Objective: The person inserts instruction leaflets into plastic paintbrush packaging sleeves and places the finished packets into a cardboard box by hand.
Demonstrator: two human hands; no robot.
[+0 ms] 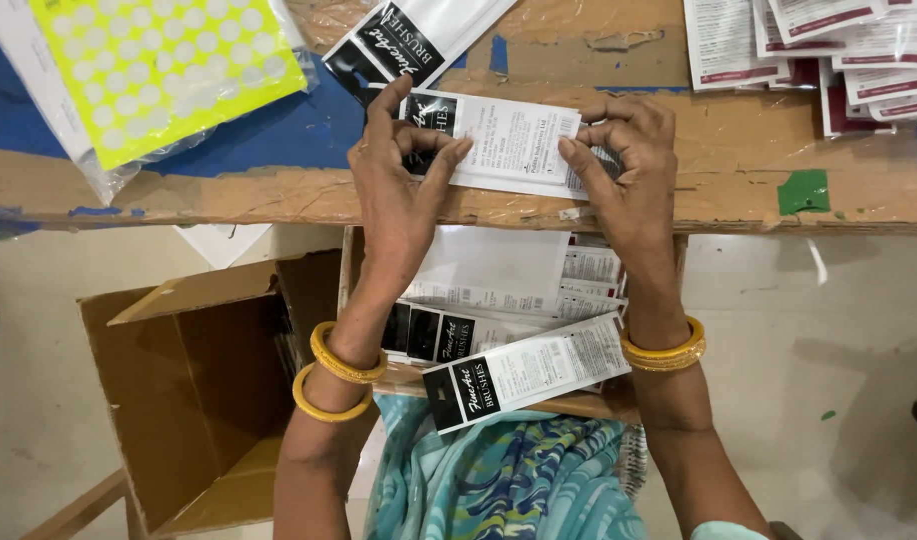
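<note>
Both hands — left hand (pixel 399 185), right hand (pixel 624 165) — pinch a brush packet (pixel 514 140).

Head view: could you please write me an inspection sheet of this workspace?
Surface: worn wooden table with blue patches and clear tape.
Job's things: white and black flat packet lying on the table edge.
Clutter: yellow dotted sticker sheet in plastic; packets with red bands; more packets on the lap.
Grippers: left hand and right hand pinch the packet at both ends.
Cables: nothing seen.
Surroundings: open cardboard box on a pale floor.
</note>
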